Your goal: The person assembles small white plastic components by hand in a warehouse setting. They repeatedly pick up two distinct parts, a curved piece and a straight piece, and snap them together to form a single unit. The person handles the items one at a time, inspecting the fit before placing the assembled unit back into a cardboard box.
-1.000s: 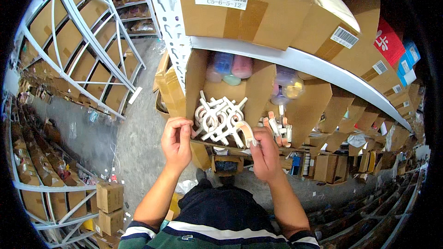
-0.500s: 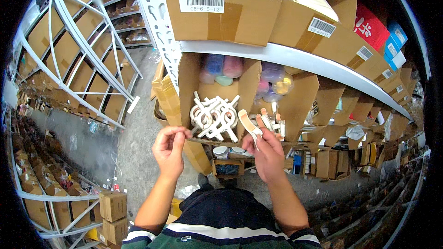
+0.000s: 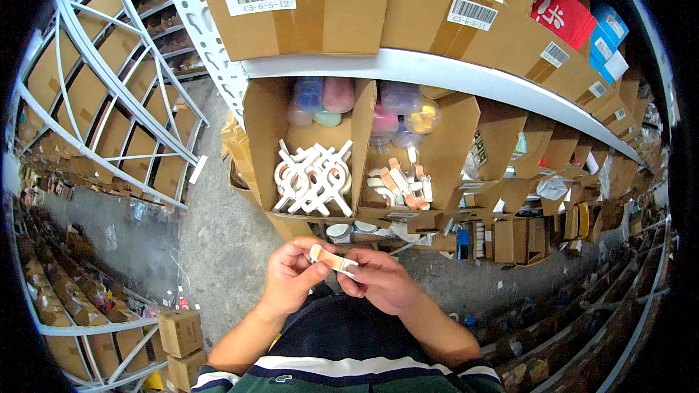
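Observation:
Close to my body, both hands hold one white clip (image 3: 333,259) with a curved, peach-coloured inner face. The fingers of my left hand (image 3: 289,282) pinch its rounded end. My right hand (image 3: 386,282) grips the other end, its fingertips partly hiding the clip. Beyond them on the shelf stands an open cardboard box holding a heap of white loop-shaped clips with crossed handles (image 3: 314,178). In the neighbouring box lie several white and peach clips (image 3: 403,183) that look like the held one.
Behind the clips sit clear containers with blue and pink contents (image 3: 323,98). A white shelf beam (image 3: 429,69) runs above these boxes, with a row of labelled cardboard boxes (image 3: 320,22) over it. To the left, the grey floor (image 3: 218,247) separates this shelf from another rack (image 3: 109,131).
My right hand has brought the clip from the right box back toward my body. My left hand has come away from the left box's front and now grips the clip too.

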Demonstrator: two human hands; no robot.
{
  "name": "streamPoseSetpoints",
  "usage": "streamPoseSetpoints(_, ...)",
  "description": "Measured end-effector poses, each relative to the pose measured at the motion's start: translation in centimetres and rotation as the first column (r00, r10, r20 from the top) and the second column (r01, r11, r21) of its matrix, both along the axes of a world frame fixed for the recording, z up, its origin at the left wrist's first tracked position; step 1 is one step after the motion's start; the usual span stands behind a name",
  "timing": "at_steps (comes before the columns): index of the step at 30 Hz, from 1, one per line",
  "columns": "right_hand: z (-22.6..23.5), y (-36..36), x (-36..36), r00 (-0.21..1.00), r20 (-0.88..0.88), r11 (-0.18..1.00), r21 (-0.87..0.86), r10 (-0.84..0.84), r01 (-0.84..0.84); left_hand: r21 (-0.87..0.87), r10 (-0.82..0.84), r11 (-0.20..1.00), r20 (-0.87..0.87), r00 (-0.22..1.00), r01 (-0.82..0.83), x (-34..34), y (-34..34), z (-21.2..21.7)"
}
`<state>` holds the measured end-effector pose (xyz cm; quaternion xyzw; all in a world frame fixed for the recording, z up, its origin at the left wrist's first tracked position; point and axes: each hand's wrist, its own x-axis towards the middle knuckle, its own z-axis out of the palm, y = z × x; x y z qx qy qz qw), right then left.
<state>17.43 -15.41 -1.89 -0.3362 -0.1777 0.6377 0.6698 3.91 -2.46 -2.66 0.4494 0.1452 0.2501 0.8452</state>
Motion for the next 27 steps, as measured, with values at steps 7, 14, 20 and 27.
streamPoseSetpoints(7,3.0,-1.7,5.6,0.461,0.822,0.934,0.22,-0.333,0.282,-0.002,0.152,0.988,0.11,0.982,-0.153,-0.9,0.5,-0.5)
streamPoseSetpoints(14,4.6,1.9,10.7,-0.447,0.857,0.885,-0.02,0.255,0.466,-0.049,0.126,0.991,0.077,0.989,-0.122,-0.3,0.8,-0.9)
streamPoseSetpoints(20,2.1,3.3,11.5,-0.377,0.81,0.828,-0.218,0.449,0.517,-0.048,0.142,0.989,0.067,0.988,-0.139,-1.0,0.8,-1.4)
streamPoseSetpoints(27,3.9,3.0,11.4,-0.249,0.935,0.803,-0.06,0.253,0.592,-0.039,0.19,0.981,0.049,0.981,-0.188,-1.1,1.0,-1.2)
